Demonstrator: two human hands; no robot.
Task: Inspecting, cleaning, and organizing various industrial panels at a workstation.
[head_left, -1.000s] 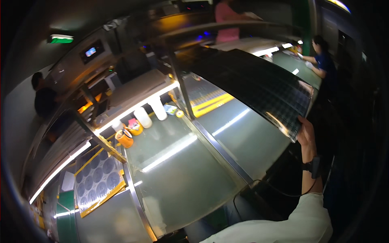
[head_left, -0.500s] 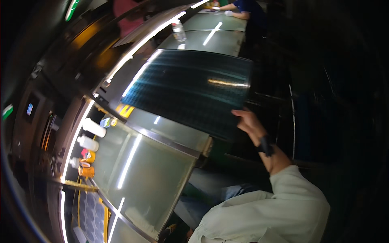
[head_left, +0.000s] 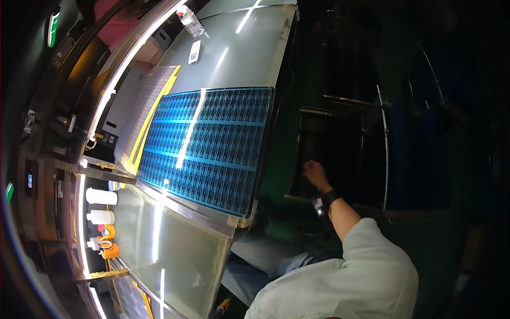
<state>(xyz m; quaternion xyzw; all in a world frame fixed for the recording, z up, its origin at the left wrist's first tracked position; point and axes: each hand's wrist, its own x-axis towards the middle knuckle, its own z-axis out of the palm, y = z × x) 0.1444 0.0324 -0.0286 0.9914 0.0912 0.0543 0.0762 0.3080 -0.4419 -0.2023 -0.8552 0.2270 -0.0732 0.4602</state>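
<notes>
My right hand (head_left: 315,176), with a black band and a watch (head_left: 320,206) at the wrist, hangs right of the table over the dark floor area. Its fingers look loosely curled, with nothing visible in them. Behind the hand is a dark rectangular frame or rack (head_left: 302,141) with thin metal edges; I cannot tell whether they touch. A large blue sheet (head_left: 204,144) printed with rows of small dark shapes lies flat on the glass-topped table (head_left: 241,53), apart from the hand. My left hand is out of view.
Yellow-edged patterned sheets (head_left: 154,106) lean at the blue sheet's left. A clear bottle (head_left: 190,22) and a small white object (head_left: 195,52) stand farther up. White bottles (head_left: 101,196) and orange tape rolls (head_left: 110,250) line the near glass section. A person in pink (head_left: 114,26) is beyond.
The large sheet, earlier raised and tilted with my right hand at its edge, now lies flat on the table. My right hand has let go and moved lower, away from it.
</notes>
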